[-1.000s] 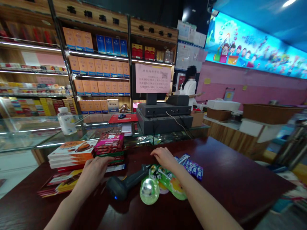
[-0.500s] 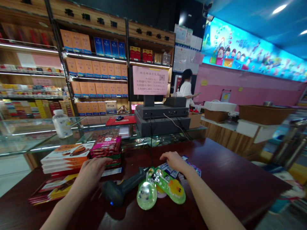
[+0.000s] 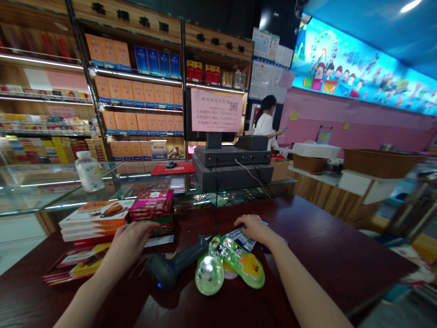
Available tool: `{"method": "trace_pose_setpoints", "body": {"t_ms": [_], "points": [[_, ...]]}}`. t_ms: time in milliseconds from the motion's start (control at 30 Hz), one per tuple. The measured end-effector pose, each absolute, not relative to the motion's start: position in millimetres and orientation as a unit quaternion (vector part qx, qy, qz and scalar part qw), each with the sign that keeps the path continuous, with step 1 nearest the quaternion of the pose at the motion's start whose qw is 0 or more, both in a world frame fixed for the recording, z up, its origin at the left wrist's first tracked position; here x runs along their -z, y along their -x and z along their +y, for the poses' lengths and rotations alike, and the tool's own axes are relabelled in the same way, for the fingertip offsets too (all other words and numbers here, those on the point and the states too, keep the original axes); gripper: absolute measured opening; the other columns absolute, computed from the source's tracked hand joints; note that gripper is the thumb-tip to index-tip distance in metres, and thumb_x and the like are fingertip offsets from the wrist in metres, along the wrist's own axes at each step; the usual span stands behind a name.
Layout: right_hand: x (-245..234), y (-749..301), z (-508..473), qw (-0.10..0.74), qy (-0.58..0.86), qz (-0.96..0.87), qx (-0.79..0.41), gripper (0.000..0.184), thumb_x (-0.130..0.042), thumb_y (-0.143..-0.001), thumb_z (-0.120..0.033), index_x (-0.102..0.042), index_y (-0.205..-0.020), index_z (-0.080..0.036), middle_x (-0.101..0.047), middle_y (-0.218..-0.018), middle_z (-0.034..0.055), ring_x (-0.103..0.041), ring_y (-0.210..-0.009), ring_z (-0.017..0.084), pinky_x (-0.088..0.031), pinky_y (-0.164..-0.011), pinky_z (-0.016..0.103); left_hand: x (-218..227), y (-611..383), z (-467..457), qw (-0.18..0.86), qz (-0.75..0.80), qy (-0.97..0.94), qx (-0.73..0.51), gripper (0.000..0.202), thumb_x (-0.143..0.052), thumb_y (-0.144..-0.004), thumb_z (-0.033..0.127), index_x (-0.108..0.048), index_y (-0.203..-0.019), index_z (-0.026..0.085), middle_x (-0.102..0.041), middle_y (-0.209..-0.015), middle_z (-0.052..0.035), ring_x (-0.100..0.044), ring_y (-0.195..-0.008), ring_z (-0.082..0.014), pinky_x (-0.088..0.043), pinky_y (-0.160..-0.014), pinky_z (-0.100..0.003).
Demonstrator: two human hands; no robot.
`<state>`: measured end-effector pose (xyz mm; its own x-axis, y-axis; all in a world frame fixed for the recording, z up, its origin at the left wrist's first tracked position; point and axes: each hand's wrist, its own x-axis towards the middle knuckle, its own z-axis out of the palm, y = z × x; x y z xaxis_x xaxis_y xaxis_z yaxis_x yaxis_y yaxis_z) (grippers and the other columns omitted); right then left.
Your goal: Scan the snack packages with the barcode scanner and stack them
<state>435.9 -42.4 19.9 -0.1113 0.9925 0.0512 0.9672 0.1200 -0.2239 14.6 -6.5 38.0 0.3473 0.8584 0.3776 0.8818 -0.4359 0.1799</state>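
Observation:
My left hand (image 3: pixel 133 238) lies with its fingers stretched out beside a stack of pink and red snack packets (image 3: pixel 152 202); whether the fingertips touch it I cannot tell. Left of that hand are stacked white-and-orange boxes (image 3: pixel 99 214) and flat red-and-yellow packs (image 3: pixel 77 262). Over small blue packets (image 3: pixel 243 238) on the right, my right hand (image 3: pixel 255 228) is open with fingers bent down, partly covering them. Between the hands lie a dark barcode scanner (image 3: pixel 167 269) with a blue light and green, clear-domed packages (image 3: pixel 209 275) with animal faces.
Beyond the brown table (image 3: pixel 321 246) is a glass counter holding a grey register (image 3: pixel 232 175), a monitor with a pink sign (image 3: pixel 216 111), a mouse (image 3: pixel 171 164) and a white bottle (image 3: pixel 89 172). A person (image 3: pixel 264 123) stands behind. Shelves of boxes line the back.
My right hand has shifted slightly right over the blue packets, covering more of the packets at the right. My left hand stays beside the snack stack. The view has tilted slightly.

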Motion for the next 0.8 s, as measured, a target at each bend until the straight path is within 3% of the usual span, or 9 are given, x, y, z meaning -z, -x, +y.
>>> {"method": "trace_pose_setpoints", "body": {"t_ms": [367,600,800], "points": [[-17,-443,-44,0.104,0.669,-0.733,-0.066,0.039,-0.059,-0.081,-0.012,-0.074,-0.113,-0.027,-0.073,-0.117,0.0045,-0.064,-0.113,0.025,-0.040,-0.098,0.037,-37,-15,-9,0.036,-0.529,0.817,0.227,0.040,-0.038,-0.090,0.034,-0.073,-0.110,0.028,-0.077,-0.105,-0.0057,-0.070,-0.101,-0.0248,-0.048,-0.094,-0.040],[-9,-445,-40,0.133,0.678,-0.722,-0.035,0.019,-0.063,-0.084,-0.016,-0.074,-0.097,-0.025,-0.067,-0.106,0.0048,-0.062,-0.107,0.022,-0.038,-0.092,0.033,-33,-13,-7,0.026,-0.526,0.816,0.236,0.040,-0.038,-0.092,0.036,-0.072,-0.111,0.029,-0.077,-0.108,-0.0041,-0.070,-0.104,-0.0243,-0.048,-0.094,-0.038],[-11,-448,-42,0.170,0.702,-0.691,0.025,0.016,-0.057,-0.086,-0.014,-0.068,-0.094,-0.023,-0.068,-0.100,0.0031,-0.061,-0.101,0.020,-0.035,-0.091,0.033,-30,-12,-8,0.033,-0.524,0.814,0.247,0.039,-0.038,-0.093,0.037,-0.072,-0.110,0.028,-0.077,-0.104,-0.0051,-0.070,-0.100,-0.0243,-0.047,-0.093,-0.038]]}}
